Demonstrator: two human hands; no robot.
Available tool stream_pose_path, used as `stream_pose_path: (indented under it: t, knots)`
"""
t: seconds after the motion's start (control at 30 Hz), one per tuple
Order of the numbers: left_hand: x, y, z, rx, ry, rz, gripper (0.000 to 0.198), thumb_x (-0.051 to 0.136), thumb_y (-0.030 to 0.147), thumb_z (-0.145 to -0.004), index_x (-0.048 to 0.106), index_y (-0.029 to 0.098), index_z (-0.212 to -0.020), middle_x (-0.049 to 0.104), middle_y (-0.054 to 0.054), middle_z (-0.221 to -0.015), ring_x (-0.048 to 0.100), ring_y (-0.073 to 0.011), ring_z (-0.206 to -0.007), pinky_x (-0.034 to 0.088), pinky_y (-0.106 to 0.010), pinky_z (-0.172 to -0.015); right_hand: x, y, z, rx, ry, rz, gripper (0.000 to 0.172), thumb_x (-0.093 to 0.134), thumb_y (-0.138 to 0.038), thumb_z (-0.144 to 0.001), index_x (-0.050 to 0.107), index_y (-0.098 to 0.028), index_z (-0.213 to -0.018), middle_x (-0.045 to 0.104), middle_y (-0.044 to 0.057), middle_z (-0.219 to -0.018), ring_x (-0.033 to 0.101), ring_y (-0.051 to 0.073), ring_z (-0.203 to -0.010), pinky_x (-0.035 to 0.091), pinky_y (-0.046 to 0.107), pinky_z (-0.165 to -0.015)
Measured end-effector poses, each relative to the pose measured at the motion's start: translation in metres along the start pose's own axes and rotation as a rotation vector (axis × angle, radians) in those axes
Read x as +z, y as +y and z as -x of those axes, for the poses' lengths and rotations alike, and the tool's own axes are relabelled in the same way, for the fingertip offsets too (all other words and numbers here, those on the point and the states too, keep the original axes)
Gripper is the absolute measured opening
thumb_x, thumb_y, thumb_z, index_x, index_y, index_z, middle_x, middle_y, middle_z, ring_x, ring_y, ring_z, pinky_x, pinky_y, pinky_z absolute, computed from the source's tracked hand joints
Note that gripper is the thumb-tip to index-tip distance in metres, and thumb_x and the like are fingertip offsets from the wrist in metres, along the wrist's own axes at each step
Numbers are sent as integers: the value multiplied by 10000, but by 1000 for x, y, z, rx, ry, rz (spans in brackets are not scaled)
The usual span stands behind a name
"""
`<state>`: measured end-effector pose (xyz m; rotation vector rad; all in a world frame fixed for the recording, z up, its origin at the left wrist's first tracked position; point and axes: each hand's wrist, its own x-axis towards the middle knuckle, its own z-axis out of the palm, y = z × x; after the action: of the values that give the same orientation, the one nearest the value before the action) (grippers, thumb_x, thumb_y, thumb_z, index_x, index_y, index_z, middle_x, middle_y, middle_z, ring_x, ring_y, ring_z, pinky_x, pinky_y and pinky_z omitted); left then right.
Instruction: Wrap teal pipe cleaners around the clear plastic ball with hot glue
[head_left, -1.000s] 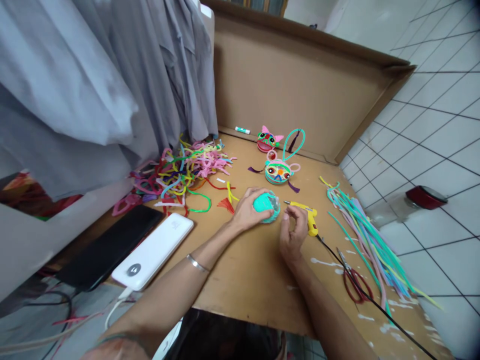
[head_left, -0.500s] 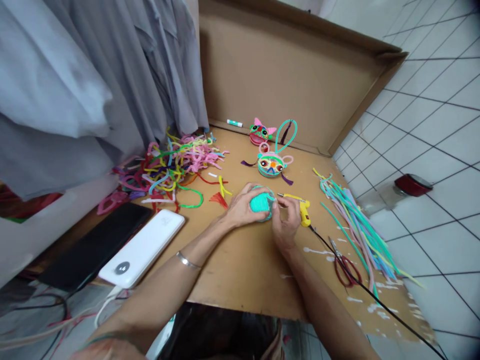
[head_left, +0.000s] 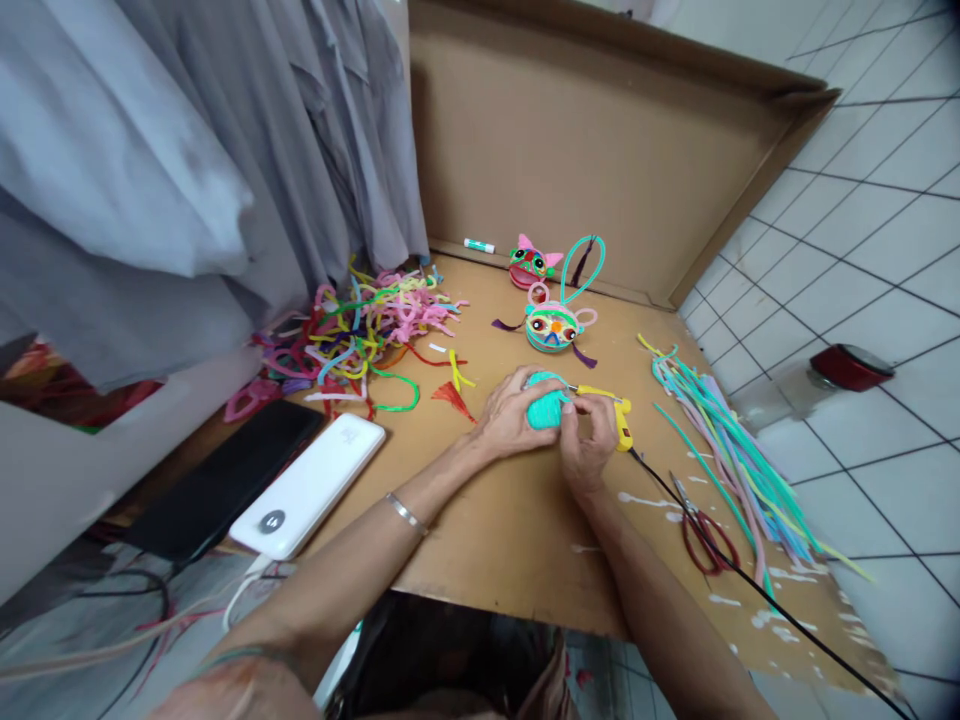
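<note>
A round teal piece [head_left: 544, 408], seemingly wound from fuzzy pipe cleaner, is gripped by my left hand [head_left: 507, 418], whose fingers and thumb wrap around its left side. At its right edge my right hand [head_left: 589, 448] is closed, thumb and forefinger pinching at the teal strand; the fingertips hide the exact hold. Just beyond the right hand lies a yellow glue gun [head_left: 624, 424], partly covered by the fingers. Behind the hands sits a teal animal-face ornament [head_left: 553, 330] with pink ears and purple tassels. A red-and-green one [head_left: 529, 264] with pink ears stands farther back.
Tangled pipe cleaners [head_left: 375, 330] are heaped at left, near a red tassel [head_left: 453, 398]. A white power bank [head_left: 311, 490] and black phone-like slab [head_left: 225, 480] lie front left. To the right are red-handled scissors [head_left: 705, 540], a cord and straight pipe cleaners [head_left: 739, 460]. Cardboard [head_left: 600, 150] stands behind.
The whole scene has shifted slightly to the right in view. Both hands keep their places at the teal piece, with only small finger movement.
</note>
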<state>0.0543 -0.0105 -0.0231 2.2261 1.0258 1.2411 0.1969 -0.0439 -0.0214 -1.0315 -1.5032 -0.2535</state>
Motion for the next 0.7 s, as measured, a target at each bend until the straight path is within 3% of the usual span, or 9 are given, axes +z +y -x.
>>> stream_pose_path:
  t: [0.17,0.33,0.7]
  knots:
    - [8,-4,-6,53,3,-47,595,770,353,-698,650,250,-1272,517,-127,-1371,565,-305,-1252,500,-443,-1055,-1,7,-1,27,8,9,89,543,-229,-929,600,-218,-861,629,29,-837,613,181,-817,517,357,-755]
    - [14,-11,-4,102,93,-43,565,759,338,-707,653,227,-1251,523,-136,-1370,560,-301,-1254,499,-438,-1057,-1,9,-2,17,-4,-3,57,573,-210,-916,605,-221,-870,632,27,-850,614,177,-829,518,350,-761]
    - [6,-18,-2,84,88,43,558,758,333,-715,640,209,-1246,511,-135,-1361,551,-283,-1279,491,-407,-1082,1,3,-1,3,-40,-10,36,588,-200,-896,604,-225,-917,647,30,-877,624,188,-862,521,368,-801]
